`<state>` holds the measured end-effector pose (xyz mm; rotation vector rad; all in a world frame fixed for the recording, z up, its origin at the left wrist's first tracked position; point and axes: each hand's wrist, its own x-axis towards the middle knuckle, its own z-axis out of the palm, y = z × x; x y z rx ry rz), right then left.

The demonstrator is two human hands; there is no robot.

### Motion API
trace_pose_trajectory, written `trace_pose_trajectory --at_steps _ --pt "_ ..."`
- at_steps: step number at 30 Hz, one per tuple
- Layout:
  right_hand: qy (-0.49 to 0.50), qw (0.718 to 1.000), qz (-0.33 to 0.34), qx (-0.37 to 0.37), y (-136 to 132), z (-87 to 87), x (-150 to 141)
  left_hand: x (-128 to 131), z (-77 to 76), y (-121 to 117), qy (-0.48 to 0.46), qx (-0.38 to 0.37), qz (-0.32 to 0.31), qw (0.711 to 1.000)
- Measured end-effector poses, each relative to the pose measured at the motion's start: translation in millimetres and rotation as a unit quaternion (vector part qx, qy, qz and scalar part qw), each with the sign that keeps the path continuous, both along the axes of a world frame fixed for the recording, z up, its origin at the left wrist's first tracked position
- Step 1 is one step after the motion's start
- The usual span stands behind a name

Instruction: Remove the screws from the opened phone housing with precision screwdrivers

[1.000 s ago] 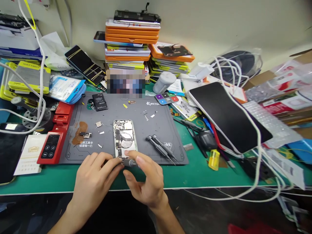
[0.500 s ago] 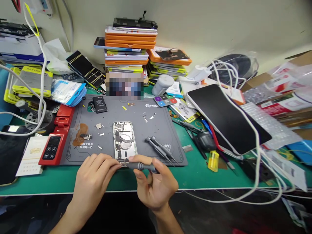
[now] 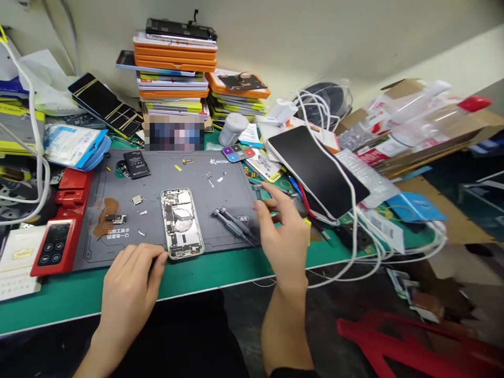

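An opened phone [image 3: 182, 223] lies on the grey work mat [image 3: 98, 252] with its inner parts showing. My left hand [image 3: 132, 275] rests at its lower left corner, fingers curled and thumb and index fingertips closed at the phone's edge. To the right of the mat, my right hand [image 3: 281, 226] holds a grey screwdriver [image 3: 258, 192] upright between thumb and fingers; its tip is hidden or blurred. Two more screwdrivers [image 3: 232, 223] lie between the phone and that hand. A black phone battery [image 3: 137, 165] and small metal parts [image 3: 137, 199] lie further back and left.
Stacked orange and yellow cases [image 3: 175, 64] stand against the wall. A red device with buttons [image 3: 54, 244] borders the mat's left side. At right are a tablet [image 3: 317, 168], white cables [image 3: 354, 210] and bubble wrap [image 3: 360, 178]. A white jar [image 3: 233, 129] stands behind the mat.
My right hand has lifted the screwdriver away from the phone's lower end and carried it right, beyond the two lying screwdrivers. My left hand stays by the phone's corner. The view has turned right.
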<state>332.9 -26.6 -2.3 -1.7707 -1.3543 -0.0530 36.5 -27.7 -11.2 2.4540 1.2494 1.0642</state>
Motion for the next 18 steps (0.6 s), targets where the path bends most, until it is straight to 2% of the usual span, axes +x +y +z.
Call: trace_pose_trajectory --at_steps 2,4,7,12,15,18 --pt "-0.089 0.995 0.012 -0.037 6 -6.1 11 0 -0.6 0 0.000 0.004 0.005 1.000" --pt "-0.137 0.989 0.024 -0.055 10 -11.7 13 0 -0.8 0 0.001 0.008 0.008 1.000" --pt "-0.148 0.987 0.030 -0.049 10 -12.4 8 1 -0.2 0 0.003 0.012 0.009 1.000" --pt "-0.159 0.986 0.050 0.007 -4 -2.5 -13 2 0.3 -1 0.003 0.015 0.012 1.000" --pt "-0.193 0.978 0.083 -0.004 -12 -2.5 -27 2 -0.2 -3 -0.001 0.009 0.009 1.000" --pt "-0.235 0.969 0.079 -0.020 -14 -6.0 -34 1 -0.3 -5 -0.001 0.006 0.009 1.000"
